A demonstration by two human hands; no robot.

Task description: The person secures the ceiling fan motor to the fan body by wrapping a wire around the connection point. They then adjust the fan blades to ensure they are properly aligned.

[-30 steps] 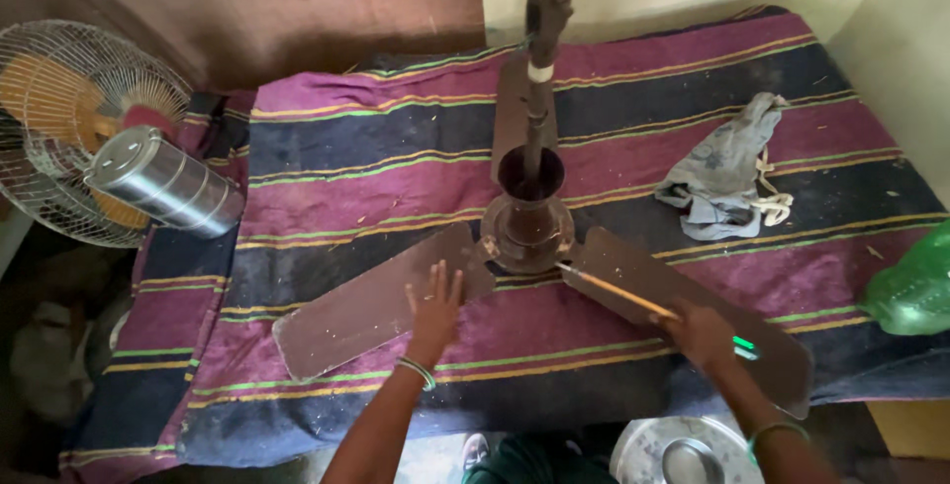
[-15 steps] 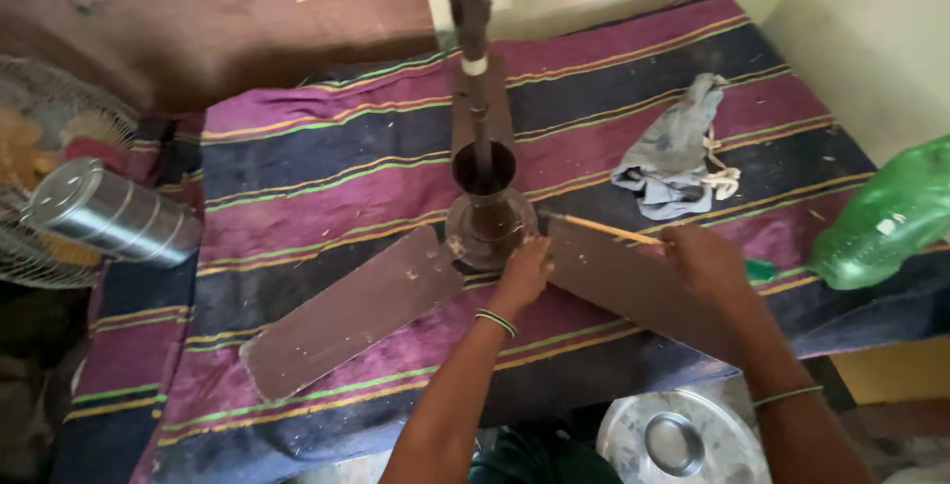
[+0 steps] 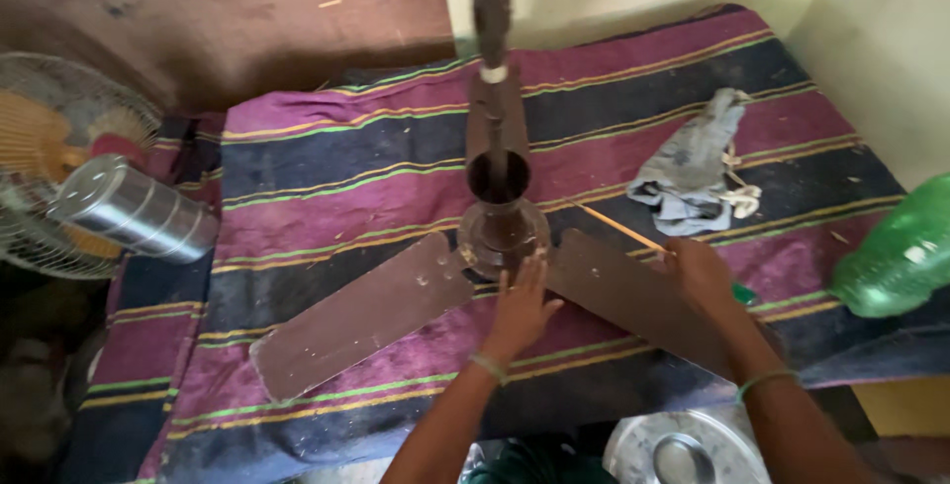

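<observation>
grey rag (image 3: 698,169), green bottle (image 3: 896,258), table fan (image 3: 54,162)

Bare forearms, a thin green band at each wrist

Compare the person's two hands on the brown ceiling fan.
The left hand lies open, fingers spread, at the fan's motor hub; the right hand is curled around a thin stick-like tool. The left sits at the centre; the right rests out on a blade. Both wrists wear green bands.
</observation>
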